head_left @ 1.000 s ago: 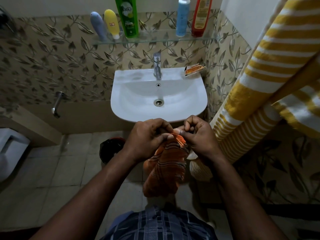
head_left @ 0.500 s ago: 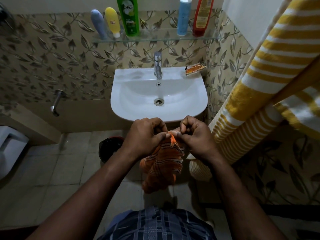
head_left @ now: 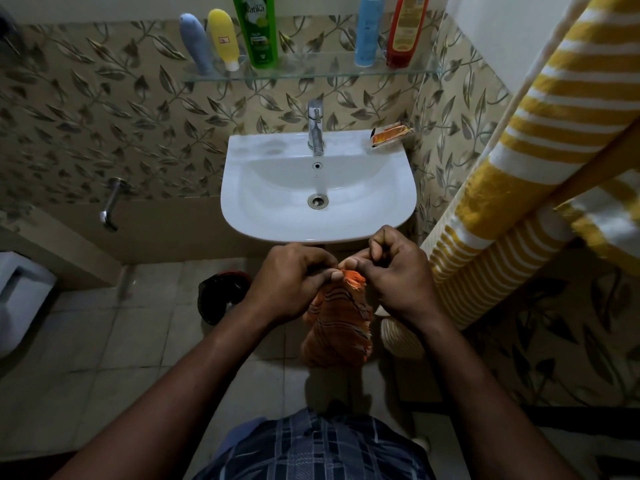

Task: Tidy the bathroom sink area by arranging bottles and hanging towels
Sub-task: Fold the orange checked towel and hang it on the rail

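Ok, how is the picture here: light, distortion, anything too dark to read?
Head view: dim overall, brightest on the white sink; wide-angle bending curves the glass shelf and the striped towel; the floor is murky; the left hand and right hand pinching the orange cloth are readable, slightly soft.

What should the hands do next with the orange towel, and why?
Probably spread the orange towel open. The left hand and right hand pinch its top edge close together, so it hangs bunched, not ready for hanging.
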